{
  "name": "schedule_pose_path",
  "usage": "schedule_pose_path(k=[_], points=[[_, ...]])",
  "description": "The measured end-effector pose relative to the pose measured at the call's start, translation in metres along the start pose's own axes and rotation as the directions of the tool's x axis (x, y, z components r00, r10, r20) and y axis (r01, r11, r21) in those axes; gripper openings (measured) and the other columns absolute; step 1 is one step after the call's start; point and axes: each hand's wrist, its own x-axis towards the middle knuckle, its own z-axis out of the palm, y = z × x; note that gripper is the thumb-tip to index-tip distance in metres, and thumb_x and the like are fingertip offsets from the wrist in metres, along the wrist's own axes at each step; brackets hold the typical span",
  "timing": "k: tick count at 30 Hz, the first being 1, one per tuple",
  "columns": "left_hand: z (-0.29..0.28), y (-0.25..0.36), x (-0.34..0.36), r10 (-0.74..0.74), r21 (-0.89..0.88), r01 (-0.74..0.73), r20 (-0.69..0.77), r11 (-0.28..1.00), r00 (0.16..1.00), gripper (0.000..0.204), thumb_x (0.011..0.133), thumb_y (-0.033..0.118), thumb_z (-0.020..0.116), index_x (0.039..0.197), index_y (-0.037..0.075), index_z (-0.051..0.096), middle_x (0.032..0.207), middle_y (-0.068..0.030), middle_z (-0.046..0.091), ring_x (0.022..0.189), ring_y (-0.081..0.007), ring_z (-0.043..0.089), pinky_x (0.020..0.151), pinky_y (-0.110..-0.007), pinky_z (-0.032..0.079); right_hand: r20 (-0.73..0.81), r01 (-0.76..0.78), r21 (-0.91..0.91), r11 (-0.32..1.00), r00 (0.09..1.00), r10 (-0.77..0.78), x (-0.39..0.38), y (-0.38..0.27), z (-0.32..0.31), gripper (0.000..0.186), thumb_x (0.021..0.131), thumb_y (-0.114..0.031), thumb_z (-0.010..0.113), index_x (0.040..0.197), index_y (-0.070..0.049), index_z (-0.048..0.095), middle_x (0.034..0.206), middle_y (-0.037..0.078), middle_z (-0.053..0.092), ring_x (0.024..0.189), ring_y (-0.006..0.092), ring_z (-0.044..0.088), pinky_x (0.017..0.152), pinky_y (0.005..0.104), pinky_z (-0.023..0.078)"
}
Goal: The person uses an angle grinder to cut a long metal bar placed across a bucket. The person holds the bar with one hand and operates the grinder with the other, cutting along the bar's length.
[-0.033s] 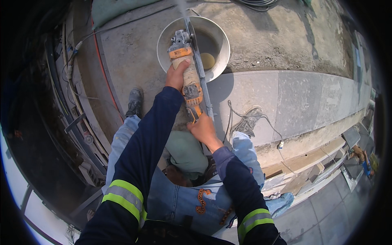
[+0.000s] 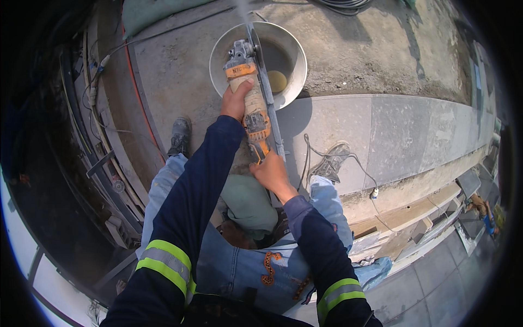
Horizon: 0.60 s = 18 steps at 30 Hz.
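Observation:
An orange and grey angle grinder (image 2: 254,106) points away from me over a round pale bucket (image 2: 299,65). My left hand (image 2: 237,100) wraps round its body behind the orange collar. Around the rear handle, my right hand (image 2: 272,173) is closed. The cutting disc (image 2: 255,43) sits against the far end of a narrow grey stone strip (image 2: 271,103), which stands on edge along the grinder's right side and crosses the bucket. Dust (image 2: 243,8) streams away from the disc. Inside the bucket, a round yellowish sponge-like piece (image 2: 277,81) shows beside the strip.
Grey slabs (image 2: 400,131) lie to the right of my boot (image 2: 332,162). A power cord (image 2: 357,158) with a plug loops there. An orange hose (image 2: 136,87) runs along the left. Below my hands rests a green sack-like bundle (image 2: 249,204). Another person (image 2: 485,215) is at far right.

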Motion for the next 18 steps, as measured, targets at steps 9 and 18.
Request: schedule_pose_path(k=[9, 18], points=[[0.003, 0.008, 0.011, 0.003, 0.01, -0.003, -0.001, 1.0, 1.0, 0.046, 0.091, 0.026, 0.072, 0.125, -0.003, 0.059, 0.103, -0.0121, 0.069, 0.083, -0.0208, 0.071, 0.072, -0.033, 0.058, 0.012, -0.021, 0.002, 1.0, 1.0, 0.021, 0.014, -0.007, -0.002, 0.049, 0.076, -0.015, 0.077, 0.113, 0.012, 0.06, 0.096, 0.035, 0.069, 0.098, 0.0486, 0.067, 0.084, 0.0484, 0.054], [0.003, 0.012, 0.02, -0.013, 0.007, 0.013, 0.014, 1.0, 1.0, 0.048, 0.091, 0.026, 0.072, 0.127, -0.003, 0.058, 0.104, -0.0127, 0.069, 0.085, -0.0214, 0.071, 0.074, -0.034, 0.058, -0.006, 0.005, 0.006, 1.0, 1.0, -0.005, 0.021, -0.01, -0.001, 0.048, 0.075, -0.013, 0.074, 0.111, 0.014, 0.059, 0.095, 0.036, 0.068, 0.098, 0.0495, 0.067, 0.084, 0.0488, 0.054]])
